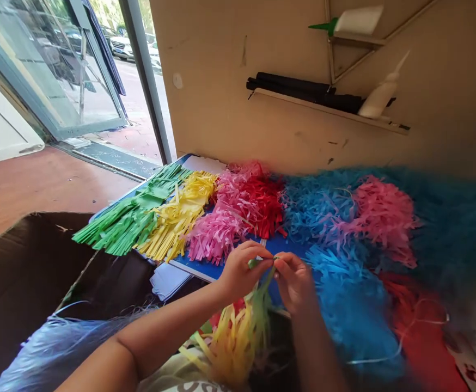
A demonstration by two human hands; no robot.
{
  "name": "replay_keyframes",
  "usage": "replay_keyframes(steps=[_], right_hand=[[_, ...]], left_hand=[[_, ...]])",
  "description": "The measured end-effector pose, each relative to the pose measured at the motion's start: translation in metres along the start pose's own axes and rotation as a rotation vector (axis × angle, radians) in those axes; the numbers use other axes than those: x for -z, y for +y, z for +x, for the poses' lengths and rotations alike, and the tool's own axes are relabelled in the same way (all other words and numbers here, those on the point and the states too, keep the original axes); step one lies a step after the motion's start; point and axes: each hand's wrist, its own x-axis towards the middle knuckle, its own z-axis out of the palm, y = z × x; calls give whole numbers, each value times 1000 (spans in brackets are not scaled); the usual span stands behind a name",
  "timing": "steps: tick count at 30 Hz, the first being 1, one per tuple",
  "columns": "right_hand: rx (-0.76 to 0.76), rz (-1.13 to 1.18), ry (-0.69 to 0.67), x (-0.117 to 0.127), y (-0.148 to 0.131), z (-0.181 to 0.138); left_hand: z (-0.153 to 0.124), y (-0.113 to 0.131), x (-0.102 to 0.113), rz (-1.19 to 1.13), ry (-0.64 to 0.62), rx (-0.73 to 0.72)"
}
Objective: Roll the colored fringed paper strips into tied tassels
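My left hand [241,268] and my right hand [296,282] meet in front of me, fingertips almost touching. Both are closed in a pinch on the narrow top of a green paper tassel [263,305]. Its fringe hangs down between my forearms. Beneath it, yellow fringed paper [232,340] with some red lies in my lap. The exact spot where the fingers grip is partly hidden by the fingertips.
On the blue table lie bundles of fringed paper: green [129,220], yellow [183,218], pink [225,220], red [262,201] and blue [344,294]. A cardboard box [21,272] stands left. A wall shelf [331,109] holds a white glue bottle [379,98].
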Motion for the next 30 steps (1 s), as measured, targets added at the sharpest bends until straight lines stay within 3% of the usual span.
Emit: replay_keyframes(steps=[7, 9, 12, 15, 18, 21, 26, 30], right_hand=[[-10, -2, 68, -2, 15, 2], [46, -38, 76, -1, 23, 2], [178, -368, 111, 14, 27, 19], [205, -877, 274, 51, 15, 68], [166, -1073, 352, 92, 0, 125], [94, -1239, 322, 114, -1, 159], [62, -1340, 299, 114, 5, 162], [152, -1249, 301, 90, -2, 116]], left_hand=[[-6, -4, -7, -81, -17, 99], [-8, -9, -7, -59, -21, 101], [-7, -21, -6, -39, -3, 140], [-1, -30, -3, -229, 34, 403], [6, -35, -2, -563, 49, 711], [7, -37, -5, -699, -17, 848], [0, -43, -8, -536, -182, 764], [-5, -44, 2, -304, -217, 477]])
